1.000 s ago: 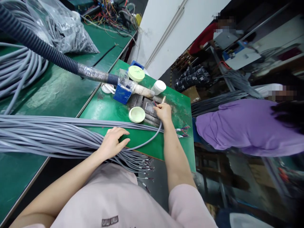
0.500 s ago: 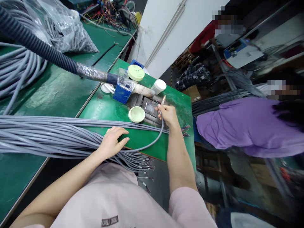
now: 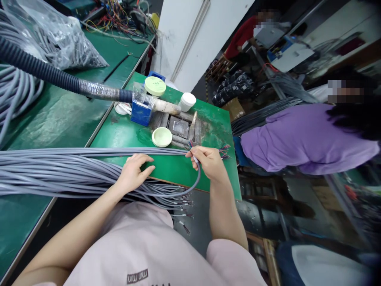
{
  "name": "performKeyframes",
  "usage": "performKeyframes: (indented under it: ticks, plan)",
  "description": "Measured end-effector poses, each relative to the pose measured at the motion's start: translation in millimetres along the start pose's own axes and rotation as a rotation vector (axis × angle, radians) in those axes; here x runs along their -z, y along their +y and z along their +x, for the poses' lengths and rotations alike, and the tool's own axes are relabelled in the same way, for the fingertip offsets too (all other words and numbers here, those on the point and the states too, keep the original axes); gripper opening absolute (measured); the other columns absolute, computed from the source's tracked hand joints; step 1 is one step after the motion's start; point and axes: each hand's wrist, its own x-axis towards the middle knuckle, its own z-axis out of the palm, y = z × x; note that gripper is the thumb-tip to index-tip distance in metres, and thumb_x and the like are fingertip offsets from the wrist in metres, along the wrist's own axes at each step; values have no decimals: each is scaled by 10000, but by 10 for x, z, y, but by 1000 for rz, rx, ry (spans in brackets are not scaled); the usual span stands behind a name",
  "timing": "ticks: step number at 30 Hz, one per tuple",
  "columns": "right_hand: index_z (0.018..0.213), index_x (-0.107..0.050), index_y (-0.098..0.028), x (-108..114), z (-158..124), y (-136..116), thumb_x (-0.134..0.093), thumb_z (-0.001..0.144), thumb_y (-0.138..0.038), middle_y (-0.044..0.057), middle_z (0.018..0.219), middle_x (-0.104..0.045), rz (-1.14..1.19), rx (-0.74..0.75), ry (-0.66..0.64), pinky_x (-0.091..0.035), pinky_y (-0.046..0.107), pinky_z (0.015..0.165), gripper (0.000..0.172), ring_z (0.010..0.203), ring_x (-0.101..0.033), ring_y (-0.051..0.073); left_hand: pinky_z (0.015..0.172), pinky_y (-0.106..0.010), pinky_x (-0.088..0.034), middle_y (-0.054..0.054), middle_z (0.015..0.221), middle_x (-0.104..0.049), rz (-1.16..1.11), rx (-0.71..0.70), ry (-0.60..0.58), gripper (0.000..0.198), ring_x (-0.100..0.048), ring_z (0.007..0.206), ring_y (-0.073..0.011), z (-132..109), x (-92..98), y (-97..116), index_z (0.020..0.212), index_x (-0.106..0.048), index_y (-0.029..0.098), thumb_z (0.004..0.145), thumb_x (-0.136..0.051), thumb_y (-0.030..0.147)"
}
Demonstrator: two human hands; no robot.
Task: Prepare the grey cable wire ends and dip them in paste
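My right hand (image 3: 208, 161) pinches one grey cable (image 3: 196, 180) close to its stripped end, where thin coloured wires (image 3: 190, 143) stick out past the fingertips. That cable bends down and back toward the bundle. My left hand (image 3: 135, 171) rests with fingers apart at the edge of the thick bundle of grey cables (image 3: 74, 174), closed on nothing. Just beyond my right hand lies a dark, stained block with a shiny square solder pot (image 3: 179, 128) in it. A small round pale-green tub (image 3: 162, 137) sits beside the block.
A corrugated hose (image 3: 44, 65) reaches over the bench to a blue box (image 3: 141, 112). A yellow-green lid (image 3: 155, 85) and a white jar (image 3: 187, 101) stand behind the block. Bagged cables (image 3: 80, 47) lie far left. A person in purple (image 3: 297, 139) is at the right.
My right hand has moved back from the solder pot toward my body, bringing the cable end along. The left hand stays by the bundle. The whole view has shifted slightly.
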Motion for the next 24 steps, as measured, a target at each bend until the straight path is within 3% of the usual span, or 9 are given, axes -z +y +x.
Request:
performKeyframes:
  ticks: [5,9,11,14,16,19,21,24]
  plan:
    - [657,-655,-138,25,-276,0,-596,784,-510,-40,476,-494,-16,-11,16,-372,193,360,398,371,-476,76,875,-385,-401,-63,1053,-675,62,-20,-21,215,-571,1011,-226,43,-19,47,1008,-627,197,862,-546,334]
    - [667,-641,-148,256,-742,212,-512,835,-523,-11,477,-546,-187,-106,36,-430,216,465,430,439,-540,107,837,-398,-374,-75,1078,-672,287,-87,20,228,-556,1013,-246,126,-8,65,1027,-639,206,883,-516,334]
    - [684,-632,-158,431,-1041,454,-462,853,-521,6,499,-583,-310,-258,44,-440,231,486,435,465,-572,130,818,-405,-363,-81,1078,-669,402,-113,46,236,-547,997,-254,184,0,63,1037,-644,209,893,-499,327]
    - [548,-551,-178,641,-1436,834,-456,852,-432,15,477,-574,-644,-584,71,-409,245,459,407,399,-555,136,784,-409,-356,-90,1049,-659,544,-127,24,234,-525,978,-273,276,-36,74,1037,-649,218,885,-507,324]
    - [524,-526,-183,667,-1591,974,-469,848,-405,19,483,-582,-735,-667,21,-411,247,473,398,400,-560,136,769,-413,-352,-103,1028,-644,626,-132,-10,235,-513,976,-292,330,-100,104,1040,-645,217,869,-527,328]
    - [627,-578,-173,459,-1604,962,-462,863,-449,22,582,-625,-461,-516,-107,-439,233,497,382,468,-599,130,760,-422,-355,-134,1000,-621,712,-140,-42,235,-513,978,-316,387,-213,175,1010,-630,172,856,-539,324]
    - [701,-617,-155,169,-1478,876,-485,856,-479,23,614,-633,-167,-398,-211,-452,224,499,383,490,-608,122,755,-424,-364,-152,973,-617,734,-147,-73,208,-524,973,-327,405,-257,224,947,-618,134,857,-528,299]
    - [1008,-616,-151,-338,-1164,762,-545,818,-507,33,704,-672,342,-367,-346,-447,225,428,410,442,-592,116,741,-397,-384,-132,884,-635,635,-155,-169,179,-569,893,-293,390,-221,305,909,-592,121,884,-476,255]
